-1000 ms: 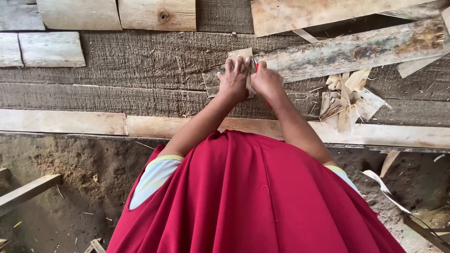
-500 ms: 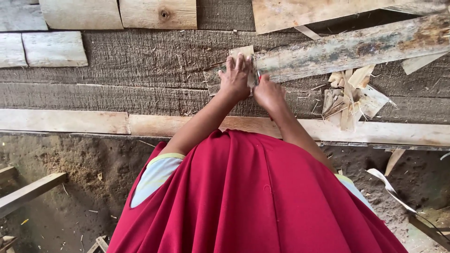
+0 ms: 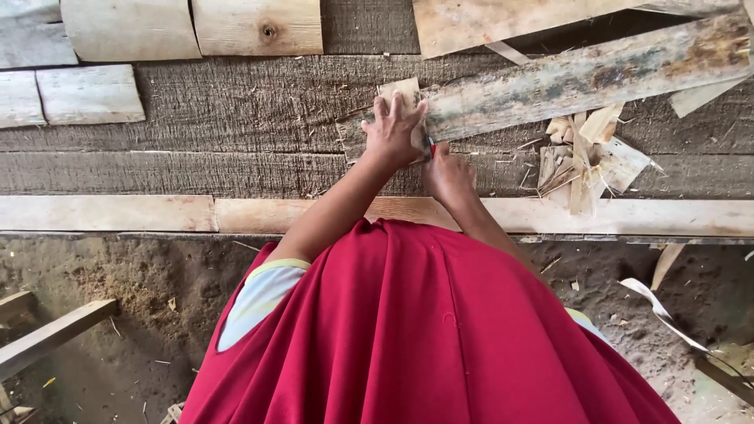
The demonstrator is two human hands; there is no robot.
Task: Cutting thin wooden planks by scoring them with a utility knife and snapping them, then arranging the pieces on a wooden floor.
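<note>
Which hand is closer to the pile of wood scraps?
Right. The right hand sits just left of the pile of wood scraps; the left hand lies farther left, flat on a small wood piece.

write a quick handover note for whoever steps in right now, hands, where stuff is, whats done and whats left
Left hand: spread flat, pressing the small wood piece onto the weathered plank.
Right hand: closed on a red-handled tool; its tip is hidden.
Done: a heap of wood shavings lies to the right on the workbench.
Left: the piece is still being worked under the left hand.
</note>
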